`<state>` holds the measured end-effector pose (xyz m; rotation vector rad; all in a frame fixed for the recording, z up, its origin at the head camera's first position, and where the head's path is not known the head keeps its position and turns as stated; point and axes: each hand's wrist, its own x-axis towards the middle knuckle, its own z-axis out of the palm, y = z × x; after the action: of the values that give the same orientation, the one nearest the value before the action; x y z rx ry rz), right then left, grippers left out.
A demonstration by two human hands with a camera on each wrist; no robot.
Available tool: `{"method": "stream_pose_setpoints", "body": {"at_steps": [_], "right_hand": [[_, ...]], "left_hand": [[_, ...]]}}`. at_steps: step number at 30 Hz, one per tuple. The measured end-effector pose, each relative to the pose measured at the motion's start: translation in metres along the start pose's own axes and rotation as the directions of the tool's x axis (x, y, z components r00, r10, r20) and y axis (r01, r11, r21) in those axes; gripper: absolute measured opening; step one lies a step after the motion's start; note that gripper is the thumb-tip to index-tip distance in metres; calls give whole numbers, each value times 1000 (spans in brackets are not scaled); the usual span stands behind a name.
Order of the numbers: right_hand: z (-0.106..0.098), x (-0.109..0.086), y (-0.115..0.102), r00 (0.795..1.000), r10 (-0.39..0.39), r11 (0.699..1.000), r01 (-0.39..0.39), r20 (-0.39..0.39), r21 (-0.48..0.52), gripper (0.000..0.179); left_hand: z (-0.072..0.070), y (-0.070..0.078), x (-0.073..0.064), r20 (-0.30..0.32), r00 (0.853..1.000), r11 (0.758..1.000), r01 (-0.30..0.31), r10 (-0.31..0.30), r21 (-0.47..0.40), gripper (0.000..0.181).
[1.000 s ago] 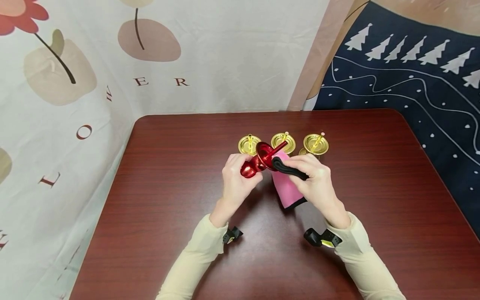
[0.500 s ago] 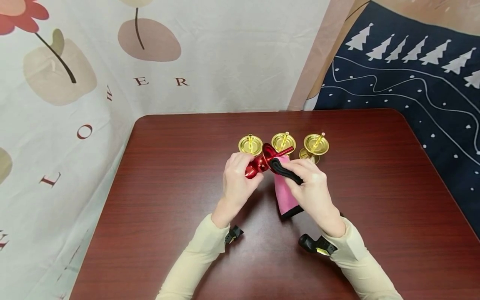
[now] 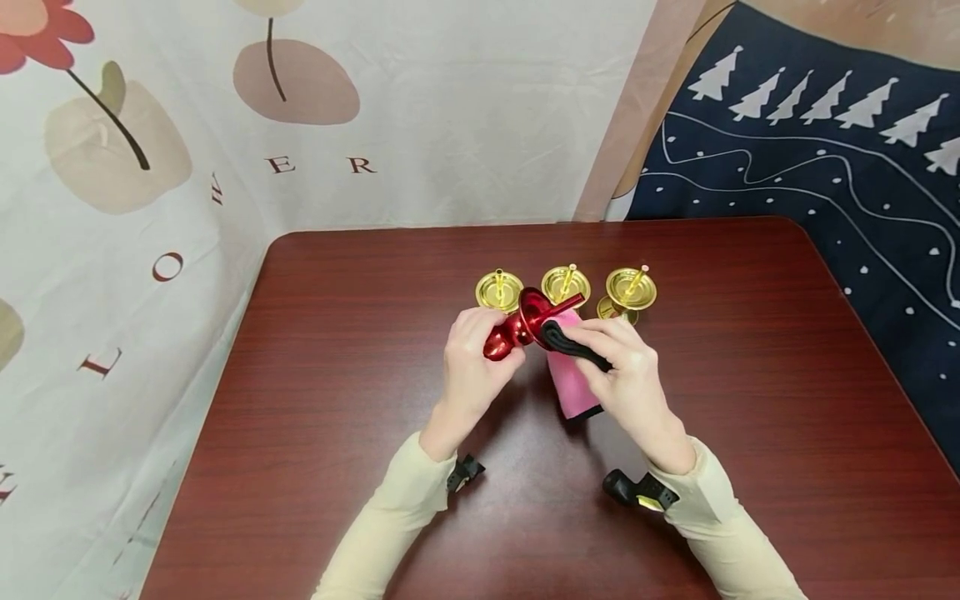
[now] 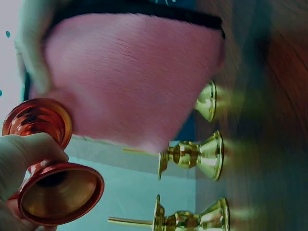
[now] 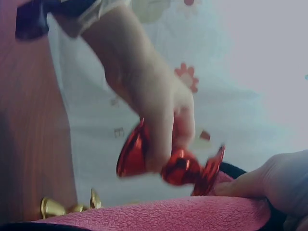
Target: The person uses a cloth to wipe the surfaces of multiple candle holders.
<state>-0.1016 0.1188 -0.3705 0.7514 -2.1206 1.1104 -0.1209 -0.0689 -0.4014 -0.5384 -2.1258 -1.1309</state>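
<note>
My left hand [image 3: 476,354] grips a shiny red candlestick [image 3: 532,317] by its stem and holds it tilted above the table. In the left wrist view its hollow flared base [image 4: 60,195] faces the camera. My right hand [image 3: 626,362] pinches a pink cloth [image 3: 573,387] with black edging. The folded part of this cloth touches the candlestick by its dish, and the rest hangs down. In the right wrist view the right fingers [image 5: 248,185] press the cloth against the candlestick's dish end.
Three gold candlesticks stand in a row beyond my hands: a left one [image 3: 498,290], a middle one [image 3: 566,285] and a right one [image 3: 632,289]. They are on a dark reddish-brown table [image 3: 337,375]. Printed cloths hang behind and beside it.
The right hand and cloth have shifted slightly left and toward me, so the right gold candlestick's base shows. The red candlestick has moved slightly to the right in the left hand.
</note>
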Motion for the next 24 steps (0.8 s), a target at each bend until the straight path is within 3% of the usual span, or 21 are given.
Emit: {"method": "stream_pose_setpoints", "body": {"at_steps": [5, 12, 16, 24], "right_hand": [[-5, 1, 16, 1000, 25, 1000, -25, 15, 2, 29], [0, 1, 33, 998, 56, 998, -55, -34, 35, 20], [2, 0, 34, 998, 54, 998, -53, -28, 47, 23], [-5, -6, 25, 994, 70, 997, -73, 78, 36, 35]], "left_hand": [[-2, -1, -2, 81, 995, 993, 62, -54, -104, 28], [-2, -1, -2, 215, 975, 976, 105, -63, -189, 28], [-1, -1, -3, 197, 977, 977, 115, -79, -180, 28], [0, -4, -3, 135, 984, 985, 131, -115, -116, 26]]}}
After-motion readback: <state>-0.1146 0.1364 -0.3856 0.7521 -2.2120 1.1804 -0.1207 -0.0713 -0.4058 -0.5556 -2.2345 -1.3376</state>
